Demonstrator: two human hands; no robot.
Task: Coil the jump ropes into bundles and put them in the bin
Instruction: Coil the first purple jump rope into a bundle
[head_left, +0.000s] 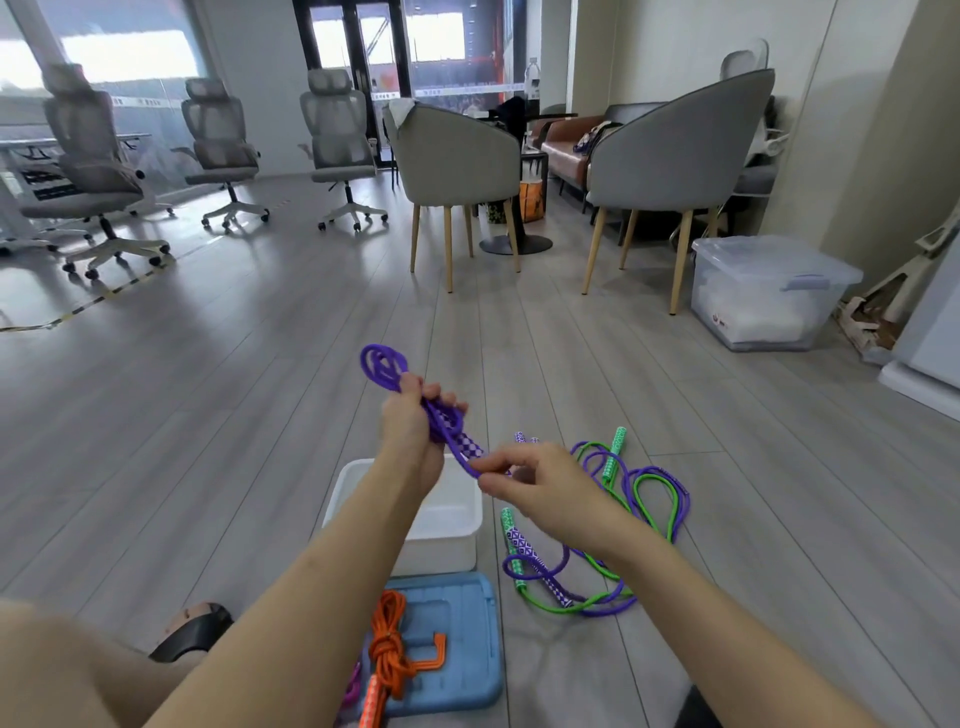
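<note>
Fingers of the left hand clamp the coiled purple rope mid-bundle, above the bin. Right hand pinches the rope's free end. Rope is light and limp; judged best held at the coil's waist to prevent unravelling. Bin appears empty. Blue lid carries an orange rope. More ropes lie loose at right.
</note>
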